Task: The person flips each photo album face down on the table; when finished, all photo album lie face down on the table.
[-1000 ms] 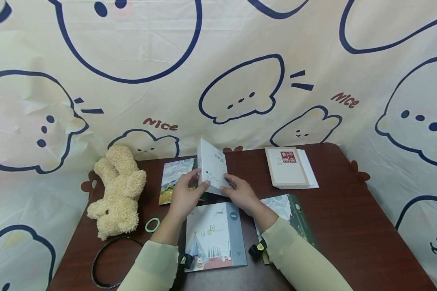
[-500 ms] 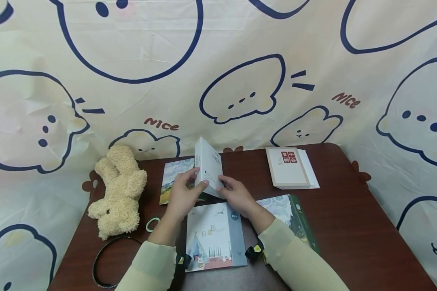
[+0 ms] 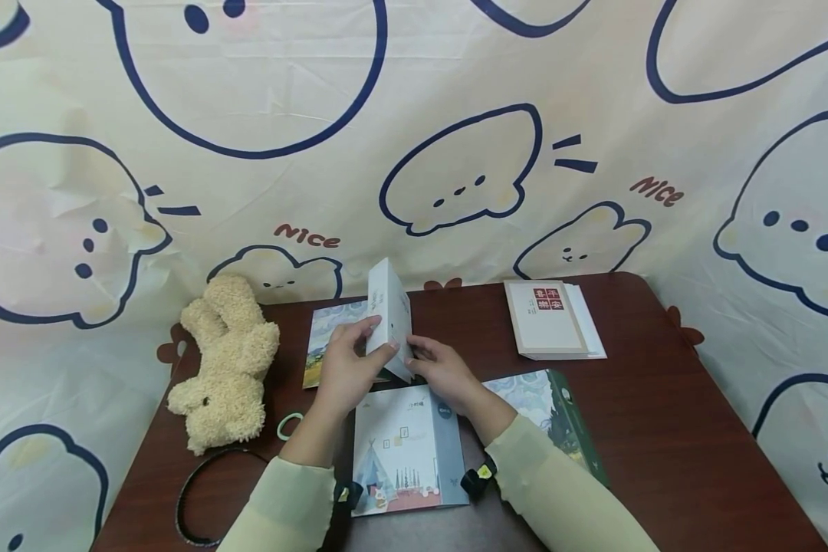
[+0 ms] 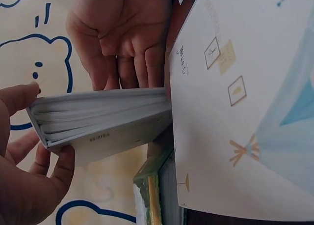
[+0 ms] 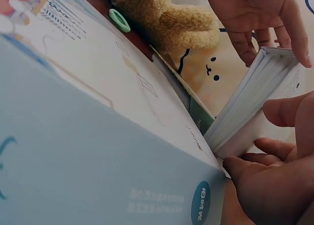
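A white book (image 3: 386, 307) stands upright over the middle of the table, spine turned toward the left hand. My left hand (image 3: 348, 364) pinches it at the spine; thumb and fingers lie on either side in the left wrist view. My right hand (image 3: 448, 376) touches the cover on the other side near the lower corner, its fingers (image 5: 240, 168) fairly straight. Page edges (image 4: 98, 109) show between the covers. Just below lies a pale tent-illustrated book or box (image 3: 396, 445) with a blue side strip. Some right fingertips are hidden behind the book in the left wrist view.
A painted-cover book (image 3: 331, 330) lies behind the left hand, and a green-edged one (image 3: 559, 418) by the right forearm. Cream books (image 3: 545, 318) sit back right. Leftward are a plush toy (image 3: 231, 360), a green ring (image 3: 288, 425) and a black loop (image 3: 186, 498).
The white book has turned so its front cover shows narrower, and has shifted slightly left. My right hand has moved left with it. The left hand keeps its pinch.
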`<state>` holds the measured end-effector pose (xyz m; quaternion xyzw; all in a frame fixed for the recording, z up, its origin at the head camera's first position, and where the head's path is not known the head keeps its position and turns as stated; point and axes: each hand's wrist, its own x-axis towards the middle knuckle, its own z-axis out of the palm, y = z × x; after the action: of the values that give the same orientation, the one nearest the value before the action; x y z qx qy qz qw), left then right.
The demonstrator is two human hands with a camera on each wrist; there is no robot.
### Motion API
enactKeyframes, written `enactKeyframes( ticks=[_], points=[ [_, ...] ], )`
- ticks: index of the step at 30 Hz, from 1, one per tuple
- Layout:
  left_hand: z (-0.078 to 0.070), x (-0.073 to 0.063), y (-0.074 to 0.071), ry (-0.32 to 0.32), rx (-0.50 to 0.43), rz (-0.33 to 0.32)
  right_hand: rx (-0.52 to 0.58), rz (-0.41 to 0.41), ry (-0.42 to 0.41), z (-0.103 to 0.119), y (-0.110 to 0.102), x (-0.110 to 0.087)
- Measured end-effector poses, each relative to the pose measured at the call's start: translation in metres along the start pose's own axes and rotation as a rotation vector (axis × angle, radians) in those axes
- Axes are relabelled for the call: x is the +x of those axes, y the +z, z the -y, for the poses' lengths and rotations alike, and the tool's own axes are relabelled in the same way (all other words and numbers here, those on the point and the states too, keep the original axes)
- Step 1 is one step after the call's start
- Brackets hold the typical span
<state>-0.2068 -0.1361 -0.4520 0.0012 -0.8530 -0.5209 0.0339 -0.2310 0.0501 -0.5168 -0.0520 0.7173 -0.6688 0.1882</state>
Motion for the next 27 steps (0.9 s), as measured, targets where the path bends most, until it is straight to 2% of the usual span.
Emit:
enactKeyframes(
  ticks=[6,17,22,27],
  points=[
    [-0.004,0.0,0.001,0.024,0.004,0.0,0.002,0.005,-0.009,0.002,0.0,-0.001],
    [-0.005,-0.001,0.003,0.021,-0.026,0.036,0.03,0.033,-0.052,0.018,-0.006,-0.008],
    [-0.004,-0.001,0.005,0.022,-0.019,0.025,0.063,0.05,-0.067,0.025,-0.009,-0.01],
    [-0.002,0.0,0.01,0.041,-0.038,0.014,0.076,0.035,-0.071,0.031,-0.014,-0.013]
  ],
)
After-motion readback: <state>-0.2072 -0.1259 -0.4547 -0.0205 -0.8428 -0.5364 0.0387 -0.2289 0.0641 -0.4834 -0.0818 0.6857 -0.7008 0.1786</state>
